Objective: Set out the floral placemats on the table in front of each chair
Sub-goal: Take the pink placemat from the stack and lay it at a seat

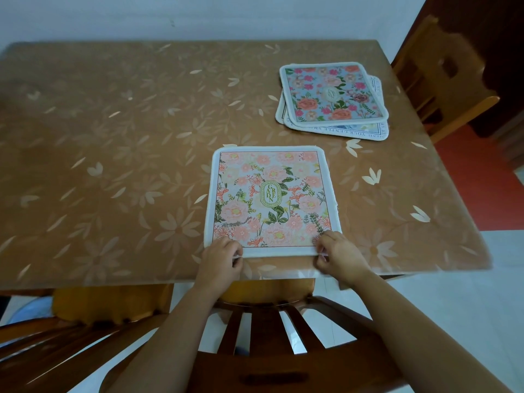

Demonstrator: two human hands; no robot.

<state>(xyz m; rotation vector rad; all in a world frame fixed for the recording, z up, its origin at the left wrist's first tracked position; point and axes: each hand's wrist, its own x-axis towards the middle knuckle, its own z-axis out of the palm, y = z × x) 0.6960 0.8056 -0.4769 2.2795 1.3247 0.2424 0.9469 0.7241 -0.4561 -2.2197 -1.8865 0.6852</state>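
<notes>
A pink floral placemat (270, 198) with a green "GARDEN" oval lies flat on the table (119, 154) near its front edge, in front of a wooden chair (272, 336). My left hand (221, 255) pinches the mat's near left corner. My right hand (338, 253) pinches its near right corner. A small stack of placemats (333, 97), the top one blue with pink and orange flowers, sits at the table's far right.
The table has a brown flower-patterned cover. A second wooden chair (442, 80) stands at the right side, by the stack. Another chair back (56, 344) shows at the lower left. A pale wall is behind the table.
</notes>
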